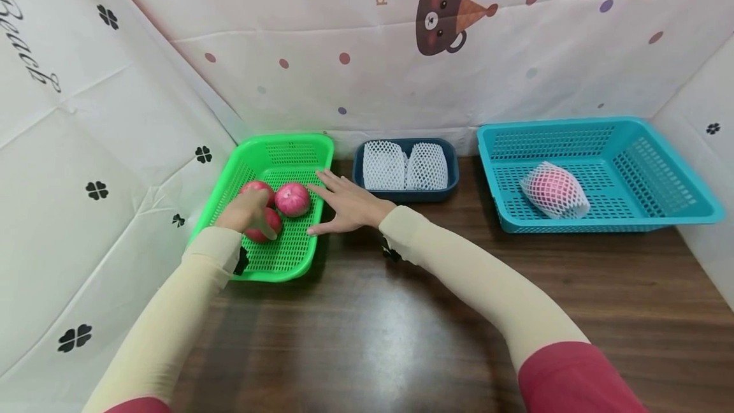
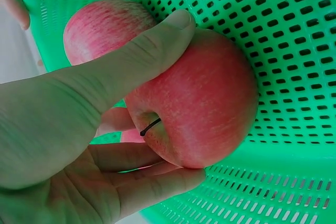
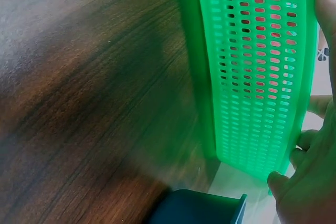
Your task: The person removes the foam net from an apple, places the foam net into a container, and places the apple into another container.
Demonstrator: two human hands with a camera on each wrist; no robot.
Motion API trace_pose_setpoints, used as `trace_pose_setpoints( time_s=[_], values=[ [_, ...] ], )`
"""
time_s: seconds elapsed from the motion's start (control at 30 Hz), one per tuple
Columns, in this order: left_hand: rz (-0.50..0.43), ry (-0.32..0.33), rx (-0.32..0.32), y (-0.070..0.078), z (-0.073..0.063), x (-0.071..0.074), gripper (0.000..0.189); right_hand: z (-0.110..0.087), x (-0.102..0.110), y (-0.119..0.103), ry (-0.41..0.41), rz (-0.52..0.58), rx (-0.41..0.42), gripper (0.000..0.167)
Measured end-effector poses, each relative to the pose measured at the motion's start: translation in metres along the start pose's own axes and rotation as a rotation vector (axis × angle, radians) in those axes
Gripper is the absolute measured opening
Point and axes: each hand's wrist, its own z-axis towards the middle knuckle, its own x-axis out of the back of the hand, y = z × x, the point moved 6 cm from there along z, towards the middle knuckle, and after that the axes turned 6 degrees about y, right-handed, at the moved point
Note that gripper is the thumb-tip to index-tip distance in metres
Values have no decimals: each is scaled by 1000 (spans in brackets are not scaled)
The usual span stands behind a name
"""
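Inside the green basket [image 1: 295,268], my left hand [image 1: 242,212] grips a red apple [image 2: 210,103], its thumb over the top and fingers beneath. The stem points toward the palm in the left wrist view. Another apple [image 1: 293,199] lies to the right in the basket, and a third apple [image 1: 252,186] is partly hidden behind the left hand. With fingers spread, my right hand [image 1: 351,204] is at the basket's right side. Its fingertips are at the rim [image 3: 310,77] in the right wrist view, and it holds nothing.
A dark blue tray [image 1: 410,196] with white foam net sleeves [image 1: 383,167] stands against the back curtain. At the right, a turquoise basket [image 1: 573,228] contains one net-wrapped pink fruit [image 1: 553,188]. Everything stands on a dark wooden table [image 1: 367,311], with printed curtains around it.
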Motion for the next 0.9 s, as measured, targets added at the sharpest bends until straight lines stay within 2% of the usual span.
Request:
trace_pose_setpoints(
  time_s=[0.17, 0.3, 0.47, 0.63, 0.73, 0.83, 0.9],
  values=[
    [-8, 9, -17, 3, 2, 1, 77, -2, 3, 2, -2, -14, -4, 105],
    [-19, -33, 33, 2, -4, 4, 82, -1, 7, -2, 10, -30, 28, 104],
    [-30, -71, 73, 2, -11, 7, 86, -2, 20, -4, 98, -98, 75, 103],
    [20, -46, 66, 0, -13, 15, 82, -9, 39, 3, 229, -167, 122, 103],
    [34, -13, 51, 2, -12, 22, 75, -16, 55, 10, 364, -211, 176, 105],
    [18, 63, 45, 7, -9, 31, 71, -25, 75, 16, 523, -272, 248, 104],
    [-6, 128, 41, 14, -6, 38, 79, -33, 87, 20, 614, -295, 293, 102]
  ],
)
